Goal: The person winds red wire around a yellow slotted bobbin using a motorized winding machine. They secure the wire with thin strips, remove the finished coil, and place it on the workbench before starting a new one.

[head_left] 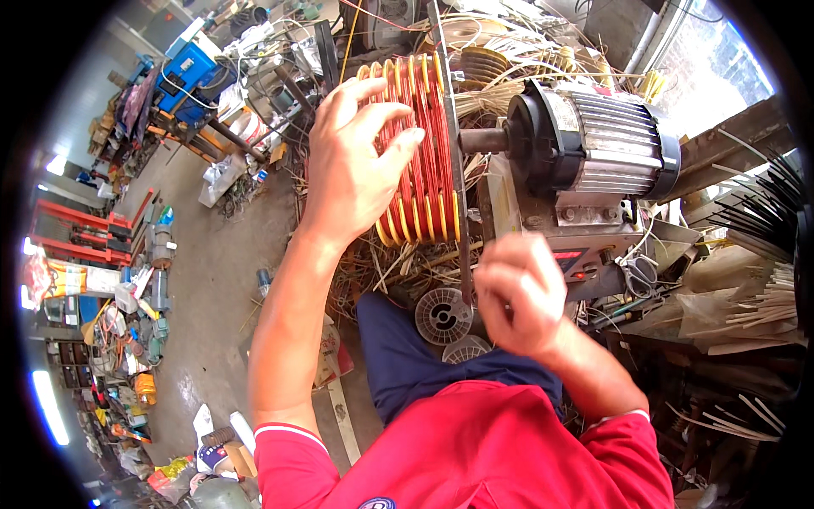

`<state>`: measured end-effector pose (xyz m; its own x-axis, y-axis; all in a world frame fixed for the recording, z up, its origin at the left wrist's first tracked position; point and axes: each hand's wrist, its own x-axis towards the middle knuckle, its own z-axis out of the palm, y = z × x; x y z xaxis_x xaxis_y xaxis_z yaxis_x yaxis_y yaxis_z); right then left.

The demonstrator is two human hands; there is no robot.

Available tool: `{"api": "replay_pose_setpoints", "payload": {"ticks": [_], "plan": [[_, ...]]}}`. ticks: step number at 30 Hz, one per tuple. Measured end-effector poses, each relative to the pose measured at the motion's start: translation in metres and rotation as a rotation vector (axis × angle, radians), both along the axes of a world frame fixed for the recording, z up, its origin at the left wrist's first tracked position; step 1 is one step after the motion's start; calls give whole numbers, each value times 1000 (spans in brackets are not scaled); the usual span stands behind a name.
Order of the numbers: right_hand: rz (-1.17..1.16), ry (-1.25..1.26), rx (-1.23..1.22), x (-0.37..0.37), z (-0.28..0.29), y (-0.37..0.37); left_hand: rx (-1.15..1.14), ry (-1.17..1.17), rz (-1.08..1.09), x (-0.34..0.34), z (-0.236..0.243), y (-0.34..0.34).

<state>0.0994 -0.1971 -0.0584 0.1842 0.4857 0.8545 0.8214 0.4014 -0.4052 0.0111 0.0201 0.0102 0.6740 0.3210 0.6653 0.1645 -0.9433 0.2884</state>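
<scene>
My left hand (360, 153) lies over the left side of a winding former (418, 222) with yellow rims. Its fingers and thumb are spread apart against the grooves, which are filled with red copper wire (435, 148). A long flat metal bar (452, 110) stands along the former's right side. From there a shaft (483, 140) runs to an electric motor (623, 140) with a ribbed housing. Lower right, my right hand (521, 297) is curled closed beside the bar's lower end, slightly blurred. Whatever its fingers may hold is hidden.
Under the motor sits a control box (585, 263) with a red display; scissors (640, 276) hang beside it. Wire spools (443, 316) lie below, near my knees. Loose strips (509, 38) pile up behind the former. A red-orange metal frame (80, 233) and clutter line the left side.
</scene>
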Motion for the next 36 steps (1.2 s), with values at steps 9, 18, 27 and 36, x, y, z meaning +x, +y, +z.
{"api": "replay_pose_setpoints", "payload": {"ticks": [9, 18, 27, 36], "plan": [[-93, 236, -259, -19, -64, -77, -94, 20, 12, -5, -4, 6], [-236, 258, -127, 42, -83, -102, -251, -33, 49, 4, -8, 10], [-588, 369, -31, 136, -114, -165, -242, -82, 82, 15, -32, 9], [-866, 449, -417, 266, -189, -187, -338, -179, 98, 7, -41, 0]]}}
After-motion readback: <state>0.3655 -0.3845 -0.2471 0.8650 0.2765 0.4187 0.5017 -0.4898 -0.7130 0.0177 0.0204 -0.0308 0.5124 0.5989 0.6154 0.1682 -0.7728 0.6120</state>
